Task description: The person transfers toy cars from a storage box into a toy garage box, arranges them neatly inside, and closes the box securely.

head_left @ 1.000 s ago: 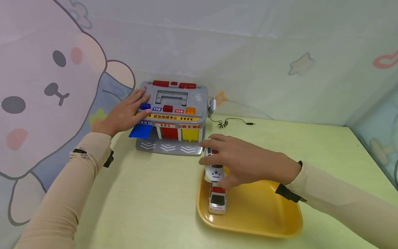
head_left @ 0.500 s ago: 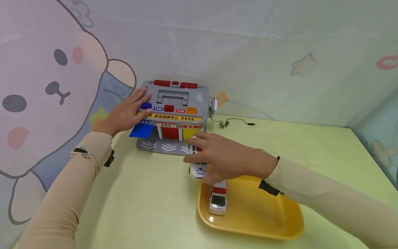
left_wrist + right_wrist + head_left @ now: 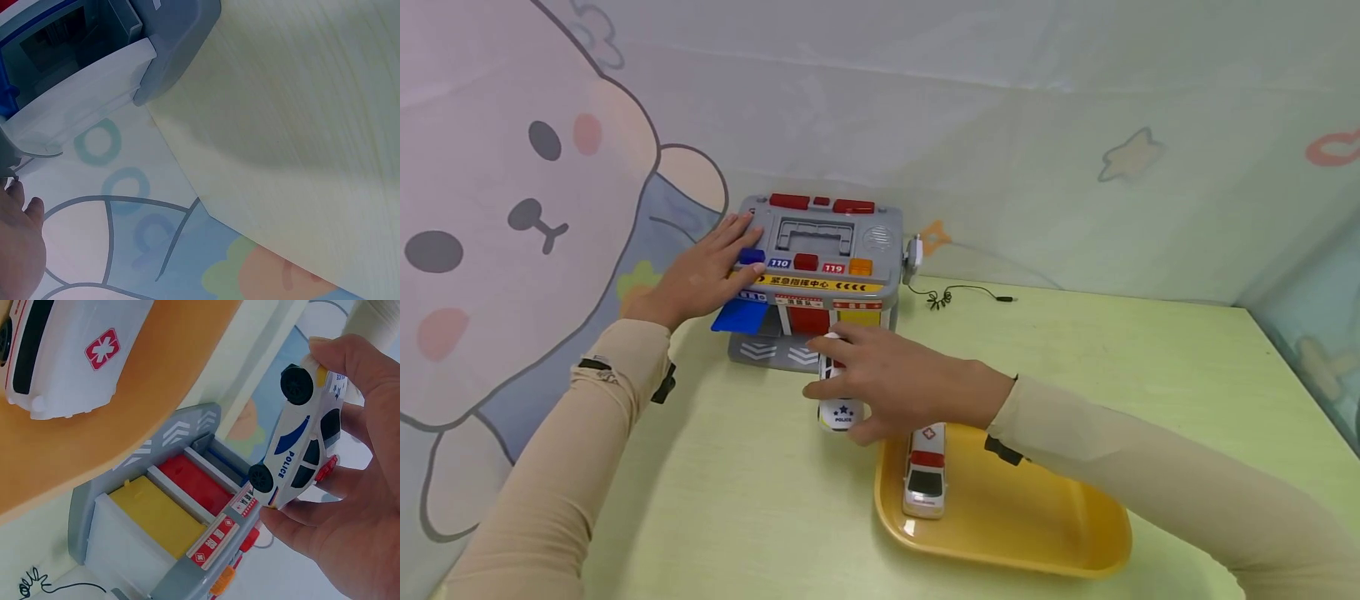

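Observation:
My right hand [image 3: 910, 379] holds a white toy police car [image 3: 842, 414] between thumb and fingers, in front of the grey toy emergency station [image 3: 816, 283]. In the right wrist view, the thumb and fingertips grip the police car [image 3: 297, 440] at its two ends. My left hand [image 3: 700, 275] rests on the station's top left corner, fingers spread, beside the blue button [image 3: 752, 256]. Below that hand the blue door [image 3: 741, 317] is swung up; the red door [image 3: 808, 321] and yellow door [image 3: 859, 317] are down. Only part of the left hand [image 3: 22, 244] appears in the left wrist view.
A yellow tray [image 3: 1022, 508] stands at the front right, with a white toy ambulance [image 3: 925, 479] along its left side. Behind, a thin black cable [image 3: 973, 288] lies right of the station. A printed cloth backdrop [image 3: 1000, 150] rises behind the table [image 3: 730, 483].
The right hand has carried the police car left, out from over the tray to in front of the station, uncovering more of the ambulance. The left hand has stayed put.

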`<state>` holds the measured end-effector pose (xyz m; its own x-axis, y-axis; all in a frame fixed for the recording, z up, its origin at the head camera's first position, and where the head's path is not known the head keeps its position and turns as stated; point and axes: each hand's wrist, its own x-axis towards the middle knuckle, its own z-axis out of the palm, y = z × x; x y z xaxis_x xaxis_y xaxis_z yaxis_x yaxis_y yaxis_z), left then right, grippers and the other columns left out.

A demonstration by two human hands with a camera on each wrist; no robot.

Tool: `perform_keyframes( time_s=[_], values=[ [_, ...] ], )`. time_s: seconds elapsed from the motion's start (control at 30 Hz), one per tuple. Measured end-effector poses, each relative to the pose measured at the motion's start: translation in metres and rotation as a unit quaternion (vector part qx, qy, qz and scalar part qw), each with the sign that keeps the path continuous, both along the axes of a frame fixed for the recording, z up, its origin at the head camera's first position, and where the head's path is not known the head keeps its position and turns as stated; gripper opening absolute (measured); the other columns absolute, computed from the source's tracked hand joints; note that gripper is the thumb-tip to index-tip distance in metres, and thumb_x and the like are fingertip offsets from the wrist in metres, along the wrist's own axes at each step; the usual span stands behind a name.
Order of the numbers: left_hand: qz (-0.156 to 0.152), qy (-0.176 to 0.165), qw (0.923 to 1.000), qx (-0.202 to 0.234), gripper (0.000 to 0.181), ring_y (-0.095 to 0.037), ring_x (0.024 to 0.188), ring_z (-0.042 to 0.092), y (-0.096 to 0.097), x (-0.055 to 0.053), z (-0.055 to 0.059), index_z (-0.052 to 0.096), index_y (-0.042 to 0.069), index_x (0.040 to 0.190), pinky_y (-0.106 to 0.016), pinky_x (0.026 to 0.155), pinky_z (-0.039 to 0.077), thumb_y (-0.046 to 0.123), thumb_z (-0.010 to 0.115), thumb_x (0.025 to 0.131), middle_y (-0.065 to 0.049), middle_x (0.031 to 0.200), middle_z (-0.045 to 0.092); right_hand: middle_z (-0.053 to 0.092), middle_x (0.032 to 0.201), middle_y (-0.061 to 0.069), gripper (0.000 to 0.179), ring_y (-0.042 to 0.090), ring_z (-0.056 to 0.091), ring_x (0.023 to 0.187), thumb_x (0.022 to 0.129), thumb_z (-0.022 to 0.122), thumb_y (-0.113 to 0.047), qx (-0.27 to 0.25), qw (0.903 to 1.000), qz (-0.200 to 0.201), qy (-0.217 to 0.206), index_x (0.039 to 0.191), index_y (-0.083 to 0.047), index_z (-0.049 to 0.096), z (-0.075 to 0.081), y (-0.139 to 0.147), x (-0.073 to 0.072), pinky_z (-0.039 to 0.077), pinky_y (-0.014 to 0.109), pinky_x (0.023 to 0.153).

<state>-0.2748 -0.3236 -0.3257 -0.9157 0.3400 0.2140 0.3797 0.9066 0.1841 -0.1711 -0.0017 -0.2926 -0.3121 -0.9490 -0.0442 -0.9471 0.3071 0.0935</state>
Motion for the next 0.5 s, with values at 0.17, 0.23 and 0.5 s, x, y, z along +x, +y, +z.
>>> perform_keyframes(
  time_s=[0.17, 0.23, 0.5],
  values=[
    [0.002, 0.002, 1.0, 0.002, 0.073, -0.03, 0.158, 0.002, -0.001, -0.001, -0.001, 0.022, 0.013, 0.16, -0.057, 0.124, 0.015, 0.054, 0.04, 0.103, -0.008, 0.17, 0.008, 0.038, 0.159, 0.009, 0.052, 0.033, 0.039, 0.142, 0.09, 0.066, -0.042, 0.001, 1.0, 0.001, 0.004, 0.141, -0.032, 0.058, -0.003, -0.01, -0.005, 0.038, 0.045, 0.116],
    [0.001, 0.003, 1.0, 0.004, 0.073, -0.029, 0.158, 0.001, 0.0, -0.002, -0.001, 0.022, 0.013, 0.16, -0.057, 0.124, 0.015, 0.055, 0.039, 0.103, -0.007, 0.17, 0.008, 0.038, 0.159, 0.009, 0.052, 0.032, 0.039, 0.141, 0.09, 0.066, -0.043, 0.002, 1.0, 0.001, 0.003, 0.141, -0.032, 0.058, -0.004, -0.013, -0.006, 0.039, 0.044, 0.116],
    [-0.002, 0.002, 1.0, 0.005, 0.072, -0.03, 0.158, 0.001, -0.001, -0.001, -0.001, 0.022, 0.012, 0.16, -0.057, 0.124, 0.013, 0.053, 0.04, 0.103, -0.009, 0.17, 0.009, 0.038, 0.158, 0.008, 0.052, 0.03, 0.039, 0.139, 0.09, 0.067, -0.043, -0.004, 1.0, 0.006, -0.005, 0.14, -0.032, 0.059, -0.008, -0.021, -0.009, 0.04, 0.043, 0.115]
  ],
)
